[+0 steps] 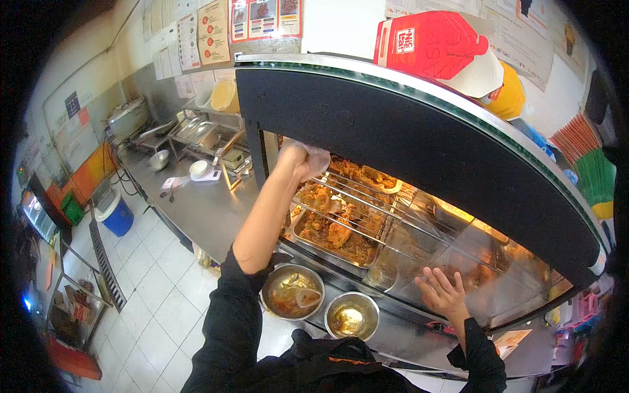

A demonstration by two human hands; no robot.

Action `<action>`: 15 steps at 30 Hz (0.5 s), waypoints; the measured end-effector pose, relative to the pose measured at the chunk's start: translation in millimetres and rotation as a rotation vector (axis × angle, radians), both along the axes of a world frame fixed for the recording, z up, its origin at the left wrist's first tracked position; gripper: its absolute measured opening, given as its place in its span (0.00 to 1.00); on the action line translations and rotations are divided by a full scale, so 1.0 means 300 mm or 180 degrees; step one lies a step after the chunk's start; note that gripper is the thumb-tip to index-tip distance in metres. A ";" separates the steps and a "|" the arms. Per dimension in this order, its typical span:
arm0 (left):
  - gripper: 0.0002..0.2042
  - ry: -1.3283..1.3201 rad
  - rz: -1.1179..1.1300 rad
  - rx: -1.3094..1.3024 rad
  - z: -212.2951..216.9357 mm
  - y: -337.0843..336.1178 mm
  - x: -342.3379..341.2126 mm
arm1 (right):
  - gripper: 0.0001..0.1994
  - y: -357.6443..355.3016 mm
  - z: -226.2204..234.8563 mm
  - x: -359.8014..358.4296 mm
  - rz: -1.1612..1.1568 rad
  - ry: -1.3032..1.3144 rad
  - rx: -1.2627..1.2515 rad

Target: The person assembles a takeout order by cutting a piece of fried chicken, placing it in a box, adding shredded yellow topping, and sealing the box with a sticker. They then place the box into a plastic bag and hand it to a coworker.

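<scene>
At the left end of the food warmer's opening, my left hand (pixel 296 156) is closed on a crumpled clear plastic bag (pixel 317 161) that covers its fingers. Below and beside it, fried chicken (pixel 339 232) and loose crumbs lie in a metal tray (pixel 367 261), under a wire rack (pixel 377 208). Another tray of fried pieces (pixel 363 173) stands farther in. My right hand (pixel 442 295) has its fingers spread and holds nothing. It is by the warmer's clear sliding panel (pixel 449 252); I cannot tell whether it touches it.
Two metal bowls (pixel 293 267) stand before the warmer, one with tongs in brownish liquid. A red carton (pixel 426 46) sits on the warmer's top (pixel 419 78). Leftward, a steel counter (pixel 203 216) carries a small white scale (pixel 202 173). A blue bin (pixel 116 216) stands on the tiled floor.
</scene>
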State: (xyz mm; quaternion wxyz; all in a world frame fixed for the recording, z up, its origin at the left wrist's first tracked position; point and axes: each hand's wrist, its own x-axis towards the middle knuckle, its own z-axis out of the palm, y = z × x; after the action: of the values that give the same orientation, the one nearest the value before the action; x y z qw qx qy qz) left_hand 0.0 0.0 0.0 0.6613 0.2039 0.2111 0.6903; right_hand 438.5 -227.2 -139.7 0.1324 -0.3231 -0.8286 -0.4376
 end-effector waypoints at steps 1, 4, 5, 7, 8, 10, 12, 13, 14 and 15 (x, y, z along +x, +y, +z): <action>0.20 0.0395 0.0198 -0.0096 -0.013 -0.046 0.009 | 0.20 0.001 0.008 -0.007 0.0006 0.0006 -0.0008; 0.16 0.0675 -0.0071 0.0283 -0.042 -0.225 -0.036 | 0.21 0.029 0.033 -0.070 -0.0014 -0.0117 -0.0008; 0.17 0.0760 0.0051 0.0764 -0.069 -0.306 -0.029 | 0.21 0.032 0.037 -0.093 -0.0051 -0.0190 -0.0029; 0.20 0.0626 -0.0008 0.0967 -0.103 -0.465 -0.051 | 0.22 0.068 0.047 -0.157 -0.0014 -0.0382 0.0300; 0.22 0.0827 0.0340 0.0757 -0.115 -0.538 -0.080 | 0.21 0.084 0.049 -0.199 0.0023 -0.0374 0.0296; 0.23 0.0851 0.0130 0.0301 -0.128 -0.627 -0.143 | 0.19 0.119 0.059 -0.290 0.0118 -0.0326 0.0172; 0.26 0.0741 0.0106 0.0430 -0.163 -0.681 -0.180 | 0.18 0.166 0.061 -0.399 0.0231 -0.0225 0.0166; 0.27 0.0785 0.0202 0.0214 -0.184 -0.707 -0.191 | 0.17 0.186 0.058 -0.457 0.0305 -0.0167 0.0151; 0.27 0.0643 0.0174 0.0356 -0.206 -0.733 -0.191 | 0.16 0.208 0.057 -0.515 0.0400 -0.0105 0.0012; 0.27 0.0613 0.0219 0.0306 -0.227 -0.752 -0.180 | 0.16 0.230 0.062 -0.570 0.0492 -0.0062 -0.0086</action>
State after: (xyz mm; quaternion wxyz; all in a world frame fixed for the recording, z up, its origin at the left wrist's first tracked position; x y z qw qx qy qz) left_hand -54.0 -225.7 -68.0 0.6033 0.2934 0.2472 0.6992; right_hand 267.6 -158.1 -121.2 0.1534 -0.2556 -0.8582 -0.4179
